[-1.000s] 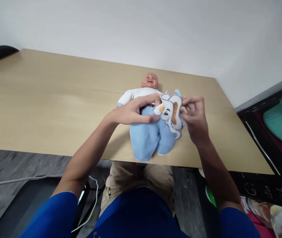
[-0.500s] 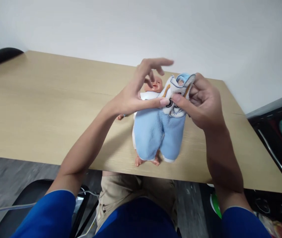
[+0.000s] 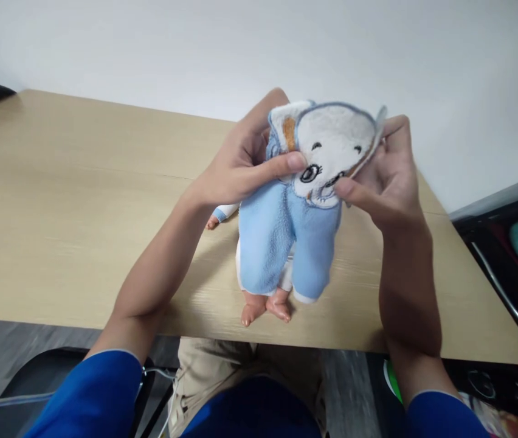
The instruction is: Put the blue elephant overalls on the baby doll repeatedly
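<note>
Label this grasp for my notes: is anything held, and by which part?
The light-blue doll overalls, held by the white elephant-face bib at the top: left hand at one side, right hand at the other.

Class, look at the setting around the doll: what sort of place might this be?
Perhaps a plain indoor workroom or classroom. A wood-topped table stands against a bare white wall, with a black chair on the near side.
</note>
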### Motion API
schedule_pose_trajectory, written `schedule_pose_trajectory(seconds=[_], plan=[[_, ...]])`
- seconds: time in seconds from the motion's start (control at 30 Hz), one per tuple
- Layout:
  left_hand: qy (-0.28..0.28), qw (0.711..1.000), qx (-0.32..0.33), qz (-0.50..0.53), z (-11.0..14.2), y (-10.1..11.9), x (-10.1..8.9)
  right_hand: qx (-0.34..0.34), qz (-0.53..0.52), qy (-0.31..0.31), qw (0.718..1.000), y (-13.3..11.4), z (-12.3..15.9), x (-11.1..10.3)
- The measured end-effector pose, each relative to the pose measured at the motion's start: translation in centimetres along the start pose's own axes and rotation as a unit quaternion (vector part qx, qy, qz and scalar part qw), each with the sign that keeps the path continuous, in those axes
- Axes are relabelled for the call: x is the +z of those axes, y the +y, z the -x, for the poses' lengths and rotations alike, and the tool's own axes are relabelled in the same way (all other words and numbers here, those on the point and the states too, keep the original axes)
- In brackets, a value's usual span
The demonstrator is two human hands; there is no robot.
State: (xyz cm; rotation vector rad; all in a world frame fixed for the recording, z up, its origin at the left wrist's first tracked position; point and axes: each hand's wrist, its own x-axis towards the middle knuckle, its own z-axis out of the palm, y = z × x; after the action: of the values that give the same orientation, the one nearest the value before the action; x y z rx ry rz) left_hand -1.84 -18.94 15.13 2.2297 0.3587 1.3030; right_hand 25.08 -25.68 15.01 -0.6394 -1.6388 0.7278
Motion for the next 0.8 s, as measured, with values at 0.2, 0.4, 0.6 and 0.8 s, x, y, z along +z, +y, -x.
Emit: schedule_pose_trajectory(seconds=[0.2,0.4,0.6,0.8], plan=[[-0.025,0.999,-0.010,-0.042,0.0,1.0,-2.1,0.138,-0.034,-0.037,0.989,1.2,-0.1,-2.4],[-0.241,0.962,-0.095,-0.090,0.1,0.7,-4.9,0.095,0.075,-0.066,0.990,-1.3,0.2,-2.3],[-0.299,0.953,-0.053,0.008,0.1,0.0,-4.8,0.151,0.165,-0.208,0.952,-1.7,0.2,-3.2],[-0.283,0.957,-0.056,0.033,0.2,0.0,-4.7,0.151,0.160,-0.186,0.958,-1.5,0.3,-4.5]])
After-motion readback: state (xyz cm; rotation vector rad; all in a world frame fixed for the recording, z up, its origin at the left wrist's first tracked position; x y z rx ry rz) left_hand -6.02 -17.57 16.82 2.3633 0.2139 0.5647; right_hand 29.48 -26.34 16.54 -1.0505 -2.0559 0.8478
